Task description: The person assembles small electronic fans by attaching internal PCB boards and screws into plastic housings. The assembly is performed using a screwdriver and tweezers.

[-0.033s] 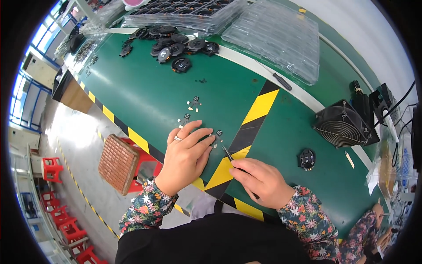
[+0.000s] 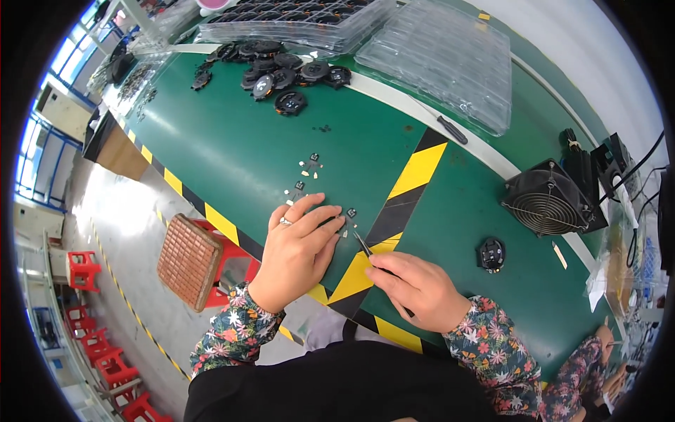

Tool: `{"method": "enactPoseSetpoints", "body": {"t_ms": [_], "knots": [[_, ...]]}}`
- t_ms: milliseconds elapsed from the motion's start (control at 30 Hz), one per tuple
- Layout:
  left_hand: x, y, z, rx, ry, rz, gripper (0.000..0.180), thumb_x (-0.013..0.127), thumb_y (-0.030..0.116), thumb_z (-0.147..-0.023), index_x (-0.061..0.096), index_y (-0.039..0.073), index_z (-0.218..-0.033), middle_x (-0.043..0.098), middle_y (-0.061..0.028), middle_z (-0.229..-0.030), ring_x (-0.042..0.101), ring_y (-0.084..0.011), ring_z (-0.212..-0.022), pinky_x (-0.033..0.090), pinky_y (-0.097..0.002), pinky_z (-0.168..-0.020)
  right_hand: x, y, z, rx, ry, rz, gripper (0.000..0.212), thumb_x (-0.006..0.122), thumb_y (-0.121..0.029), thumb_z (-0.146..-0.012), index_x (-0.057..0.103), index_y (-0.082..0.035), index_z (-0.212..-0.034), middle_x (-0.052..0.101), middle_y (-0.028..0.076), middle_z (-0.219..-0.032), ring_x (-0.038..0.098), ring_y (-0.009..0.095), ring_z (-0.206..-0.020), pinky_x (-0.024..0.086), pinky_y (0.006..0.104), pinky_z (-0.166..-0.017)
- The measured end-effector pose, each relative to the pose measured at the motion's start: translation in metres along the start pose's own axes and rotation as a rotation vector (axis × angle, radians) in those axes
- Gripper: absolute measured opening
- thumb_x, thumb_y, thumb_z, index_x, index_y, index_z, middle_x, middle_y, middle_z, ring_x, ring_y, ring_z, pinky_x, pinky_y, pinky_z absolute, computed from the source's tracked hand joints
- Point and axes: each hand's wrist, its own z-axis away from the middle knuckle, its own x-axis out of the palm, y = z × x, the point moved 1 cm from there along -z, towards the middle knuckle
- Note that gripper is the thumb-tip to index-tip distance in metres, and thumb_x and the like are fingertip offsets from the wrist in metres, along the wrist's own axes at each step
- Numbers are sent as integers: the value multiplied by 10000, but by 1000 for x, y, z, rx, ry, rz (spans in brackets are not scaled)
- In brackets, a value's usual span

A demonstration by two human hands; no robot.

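Observation:
My left hand [image 2: 301, 243] lies on the green tabletop [image 2: 239, 151], its fingers stretched out and slightly bent. Its fingertips rest beside a small black part [image 2: 351, 212] with pale tabs, and partly cover what is under them. In my right hand [image 2: 420, 290] is a pair of tweezers [image 2: 362, 243], pinched between thumb and fingers. The tweezers' tips point at the pale tabs of that part; whether they touch is too small to tell. Two similar parts with pale tabs, an upper one [image 2: 314, 158] and a lower one [image 2: 299, 186], lie beyond my left hand.
Round black devices [image 2: 285, 77] are heaped at the far left, near filled trays [image 2: 295, 32]. Clear empty trays [image 2: 443, 63] and a screwdriver [image 2: 451, 129] lie farther back. At right are a fan [image 2: 543, 200] and a single round device [image 2: 491, 254]. A stool [image 2: 188, 260] stands left.

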Motion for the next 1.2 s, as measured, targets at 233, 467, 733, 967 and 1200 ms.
{"method": "enactPoseSetpoints", "body": {"t_ms": [233,467,733,967,1200], "knots": [[4,-1,1,-13,34,56,233,671,19,-740,690,61,-968,667,-39,-1072,582,-247,-1090,409,-390,-880,4,5,-8,-10,-20,1,344,633,74,-712,620,10,-1050,595,141,-1084,635,297,-953,548,358,-794],[3,-1,1,-22,32,70,230,672,8,-732,688,45,-958,667,-47,-1067,590,-250,-1071,427,-374,-858,6,6,-10,-39,-7,32,282,597,43,-766,627,24,-1046,604,138,-1078,639,284,-976,553,350,-799],[4,-3,1,-13,47,87,231,671,0,-726,686,39,-953,667,-52,-1058,597,-257,-1037,443,-371,-830,4,6,-9,-63,-20,51,283,597,24,-769,628,32,-1050,605,139,-1091,641,286,-982,556,350,-793],[6,-3,0,-7,66,111,202,678,5,-734,679,28,-935,666,-52,-1027,601,-241,-992,452,-364,-811,2,7,-12,-107,-10,95,304,605,13,-747,639,16,-1049,612,134,-1101,641,275,-990,557,336,-773],[8,-6,2,-15,109,140,197,678,-10,-725,679,22,-920,665,-62,-982,605,-252,-943,465,-365,-787,-2,6,-6,-101,-15,85,311,601,22,-740,648,2,-1047,618,130,-1075,647,271,-961,556,333,-746]]}}
